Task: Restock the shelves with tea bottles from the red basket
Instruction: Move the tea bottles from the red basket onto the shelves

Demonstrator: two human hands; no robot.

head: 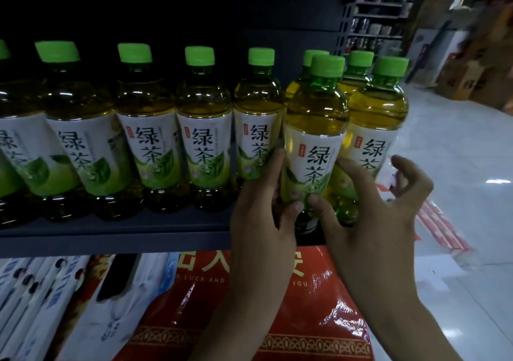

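A row of green-capped tea bottles stands along the dark shelf [116, 234]. One tea bottle [315, 138] sits at the shelf's front edge near the right end, white label facing me. My left hand [261, 216] grips its lower left side, thumb across the front. My right hand [369, 210] pinches its lower right side with thumb and forefinger, the other fingers spread away. Another bottle [379, 127] stands just to the right, and two more stand behind these. The red basket is not in view.
Below the shelf hang red bags [249, 319] with gold print and white packages [55, 291]. A pale tiled aisle [458, 152] opens to the right, with cardboard boxes [466, 80] and distant shelving [383, 13] beyond.
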